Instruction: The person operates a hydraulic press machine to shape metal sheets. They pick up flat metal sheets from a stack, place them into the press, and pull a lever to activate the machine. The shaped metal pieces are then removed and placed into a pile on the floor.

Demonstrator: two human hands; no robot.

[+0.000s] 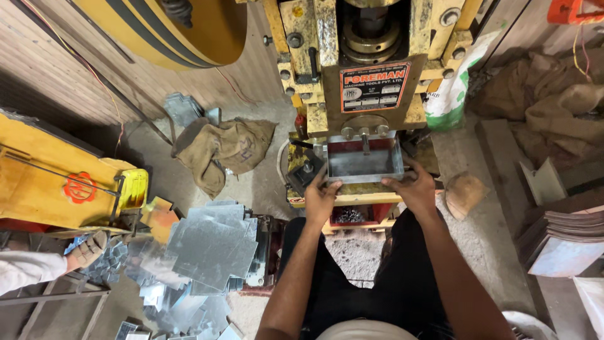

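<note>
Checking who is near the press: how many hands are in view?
3: left hand and right hand grip the metal tray's near edge; another person's hand rests at far left. Others may be hidden.

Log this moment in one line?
left hand: grips metal tray | right hand: grips tray | tray: under yellow press

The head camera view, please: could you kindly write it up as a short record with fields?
Setting: workshop floor, seen from above
Machine: yellow metal press with a red plate on its front
Workpiece: shallow grey sheet-metal tray on the press bed
Left hand: grips the tray's near left edge
Right hand: grips the tray's near right edge
Left of the person: pile of flat grey sheet-metal blanks
Behind the pile: crumpled brown sack
Far left: another person's foot in a sandal
</note>
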